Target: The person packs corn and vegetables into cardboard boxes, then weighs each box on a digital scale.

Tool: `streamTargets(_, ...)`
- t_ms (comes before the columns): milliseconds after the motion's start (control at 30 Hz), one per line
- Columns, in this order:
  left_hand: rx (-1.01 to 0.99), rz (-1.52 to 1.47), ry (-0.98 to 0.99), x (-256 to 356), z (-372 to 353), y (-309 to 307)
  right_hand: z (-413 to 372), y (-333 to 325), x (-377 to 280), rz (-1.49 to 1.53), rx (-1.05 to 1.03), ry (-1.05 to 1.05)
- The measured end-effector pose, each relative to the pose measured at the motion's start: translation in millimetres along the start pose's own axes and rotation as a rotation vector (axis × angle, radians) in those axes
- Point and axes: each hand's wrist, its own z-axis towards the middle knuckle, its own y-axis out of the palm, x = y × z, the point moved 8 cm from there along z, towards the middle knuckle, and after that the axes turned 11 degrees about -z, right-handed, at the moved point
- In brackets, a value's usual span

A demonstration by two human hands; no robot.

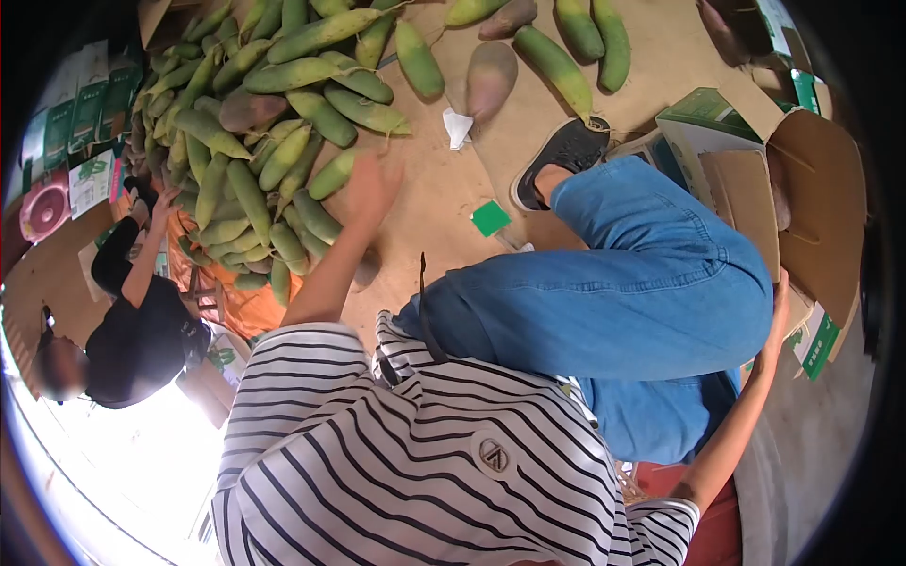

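The left hand (374, 184) reaches over the brown floor (444, 212), its grip apart, fingers spread and holding nothing. A long green vegetable (330, 175) lies just beside its fingers, at the edge of a big pile (245, 141). The right hand (780, 307) rests against a cardboard box (812, 208); I cannot tell its grip.
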Motion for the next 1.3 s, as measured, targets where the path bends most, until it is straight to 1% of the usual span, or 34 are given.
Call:
streamTargets(33,-0.125,0.126,-0.091,-37,-32,16,-1,-1,-3,-0.002,0.0,-0.019)
streamTargets(67,-0.342,0.254,-0.276,-71,-67,32,-2,-1,-5,-0.006,-0.004,-0.036)
streamTargets(133,-0.656,0.297,-0.506,-129,-129,52,0,2,15,0.046,-0.04,0.036)
streamTargets(200,-0.658,0.445,-0.487,-154,-162,49,4,8,18,0.126,-0.048,0.07)
streamTargets(267,-0.672,0.537,-0.464,-169,-171,59,2,7,17,0.217,-0.02,0.094)
streamTargets(333,-0.702,0.583,-0.449,-170,-169,69,-3,3,5,0.086,-0.026,0.056)
streamTargets(367,-0.691,0.556,-0.453,-171,-167,72,-4,2,0,0.024,-0.031,0.036)
streamTargets(433,-0.672,0.507,-0.472,-156,-159,61,-1,4,10,0.067,-0.066,0.068)
streamTargets(533,-0.554,0.329,-0.332,-121,-126,60,1,8,29,0.168,-0.095,0.154)
streamTargets(567,-0.517,0.273,-0.255,-100,-110,58,2,9,34,0.206,-0.096,0.185)
streamTargets(600,-0.478,0.214,-0.176,-69,-90,55,4,8,35,0.197,-0.076,0.156)
streamTargets(667,-0.346,0.091,-0.015,-24,-45,58,6,8,37,0.188,-0.051,0.136)
streamTargets(700,-0.235,0.028,0.029,3,-20,53,6,7,37,0.192,-0.047,0.145)
streamTargets(767,-0.022,-0.13,0.133,54,30,31,3,7,34,0.227,-0.079,0.241)
streamTargets(800,0.083,-0.225,0.194,72,46,15,2,6,27,0.188,-0.057,0.18)
streamTargets(867,0.235,-0.208,0.285,96,55,-20,0,3,14,0.12,-0.006,0.06)
streamTargets(900,0.315,-0.193,0.337,101,57,-34,0,4,14,0.104,-0.009,0.056)
streamTargets(933,0.242,-0.118,0.306,82,56,-29,2,4,16,0.089,-0.009,0.053)
streamTargets(967,0.166,-0.046,0.274,50,48,-18,1,4,15,0.075,-0.001,0.047)
streamTargets(1033,-0.138,0.192,0.031,-29,23,12,-1,3,10,0.047,0.021,0.031)
streamTargets(1100,-0.489,0.429,-0.308,-102,-14,35,-3,1,9,0.038,0.007,0.034)
streamTargets(1167,-0.388,0.469,-0.297,-136,-32,37,1,3,7,0.06,-0.046,0.049)
streamTargets(1200,-0.332,0.488,-0.29,-134,-33,31,3,4,7,0.089,-0.054,0.071)
streamTargets(1267,-0.385,0.366,-0.335,-131,-33,37,4,5,9,0.151,-0.073,0.117)
streamTargets(1300,-0.407,0.306,-0.351,-118,-27,38,4,4,6,0.124,-0.047,0.08)
